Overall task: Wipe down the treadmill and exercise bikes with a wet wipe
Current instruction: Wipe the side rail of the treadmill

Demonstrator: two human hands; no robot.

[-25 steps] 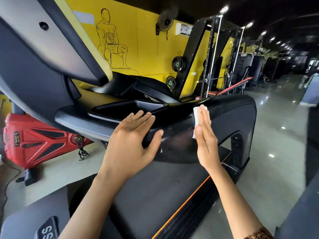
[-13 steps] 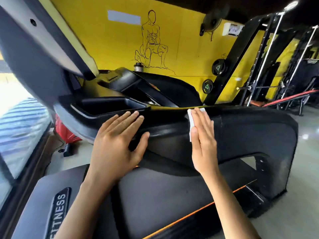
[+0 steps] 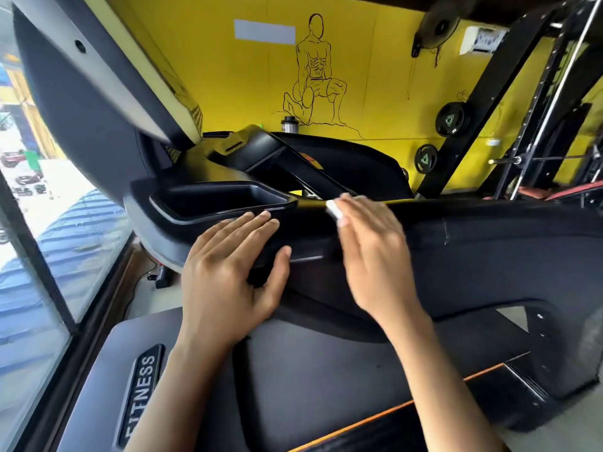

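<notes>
White wipe is pressed under the flat, closed fingers of the right hand and has been slid left along the rail top, nearer the tray. The left hand, flat with fingers together, lies on the rail in that path. Tray and console are judged still to be done.

Wet wipe on treadmill armrest, right of tray.

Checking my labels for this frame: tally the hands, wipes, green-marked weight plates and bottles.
Hands: 2 (left hand, right hand)
Wet wipe: 1, pressed under the right hand's fingers
Weight plates: 2, on the rack by the yellow wall
Bottle: 1
Total: 6
</notes>
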